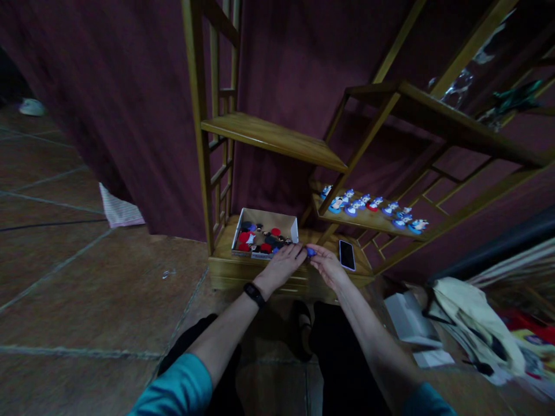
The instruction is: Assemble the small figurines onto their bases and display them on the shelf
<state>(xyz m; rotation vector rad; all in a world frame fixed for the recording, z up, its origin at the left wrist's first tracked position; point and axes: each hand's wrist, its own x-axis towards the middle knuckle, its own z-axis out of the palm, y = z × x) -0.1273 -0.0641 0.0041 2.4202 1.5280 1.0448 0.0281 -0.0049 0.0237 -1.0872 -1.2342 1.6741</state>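
My right hand (pixel 328 267) pinches a small blue figurine piece (pixel 311 252) between thumb and fingers, just off the box's front right corner. My left hand (pixel 284 267), with a black band on its wrist, comes up against the piece from the left. Its fingers are bent and close together, and what lies under them is hidden. Beside it stands an open cardboard box (pixel 284 219) holding several small red, black and blue figurine pieces (pixel 248 237). The box rests on the low wooden shelf.
Several blue and white figurines (pixel 352 207) and one with a red base (pixel 374 204) stand on a raised shelf (pixel 368 221). A phone (pixel 347 255) lies right of my hands. A wooden shelf board (pixel 277 137) juts above the box. A white box (pixel 410 318) and cloth bag (pixel 472 318) lie on the floor.
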